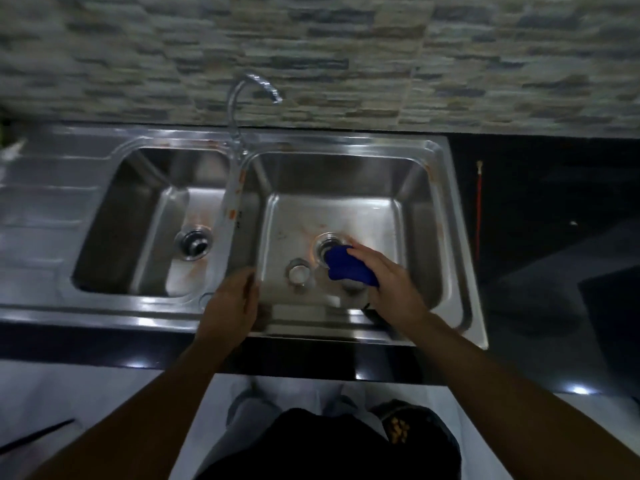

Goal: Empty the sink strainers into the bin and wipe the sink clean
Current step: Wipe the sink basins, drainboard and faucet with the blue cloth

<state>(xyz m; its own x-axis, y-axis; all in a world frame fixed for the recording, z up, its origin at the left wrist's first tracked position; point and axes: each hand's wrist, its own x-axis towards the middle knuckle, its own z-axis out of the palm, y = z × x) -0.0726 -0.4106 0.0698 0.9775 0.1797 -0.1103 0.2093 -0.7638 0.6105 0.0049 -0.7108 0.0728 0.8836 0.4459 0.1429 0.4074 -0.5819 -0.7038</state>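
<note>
Dim kitchen, steel double sink (446, 209) mid-frame. Right hand (384, 275) grips blue cloth (349, 268) at right drain (327, 245), scrubbing stains. Strainer (298, 273) parked beside drain. Left hand (230, 303) clasps divider, apparently bracing.

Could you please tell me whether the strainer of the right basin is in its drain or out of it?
Out: the strainer sits on the basin floor beside the open drain, which the right hand wipes with a blue cloth.
</note>
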